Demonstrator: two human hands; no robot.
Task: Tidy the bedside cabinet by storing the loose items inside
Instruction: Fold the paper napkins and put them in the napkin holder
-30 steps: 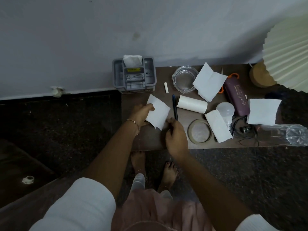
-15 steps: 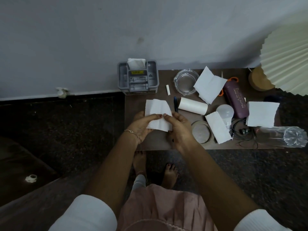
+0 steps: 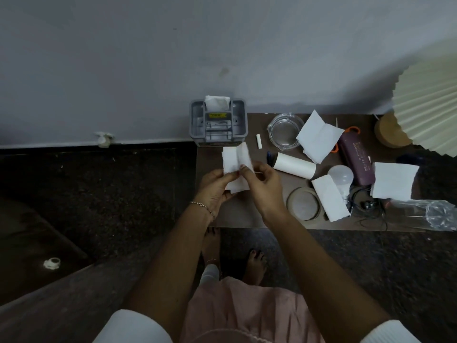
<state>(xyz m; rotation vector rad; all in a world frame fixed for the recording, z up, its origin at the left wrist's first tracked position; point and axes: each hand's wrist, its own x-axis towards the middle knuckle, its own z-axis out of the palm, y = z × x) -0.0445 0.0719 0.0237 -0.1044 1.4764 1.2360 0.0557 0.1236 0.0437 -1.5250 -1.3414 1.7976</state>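
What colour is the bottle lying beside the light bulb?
The bottle is dark purple with small pale lettering, seen in the head view.

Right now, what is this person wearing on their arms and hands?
Both forearms are bare. White sleeves cover the upper arms: left sleeve, right sleeve. A thin gold chain bracelet circles the left wrist. No rings or gloves show on the left hand or right hand. One fingernail looks painted dark red.

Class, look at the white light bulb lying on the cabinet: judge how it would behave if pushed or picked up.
The light bulb lies on its side with a round globe, so a push would probably roll it. It looks thin-shelled: likely light and breakable. The folded tissue beside it may stop it.
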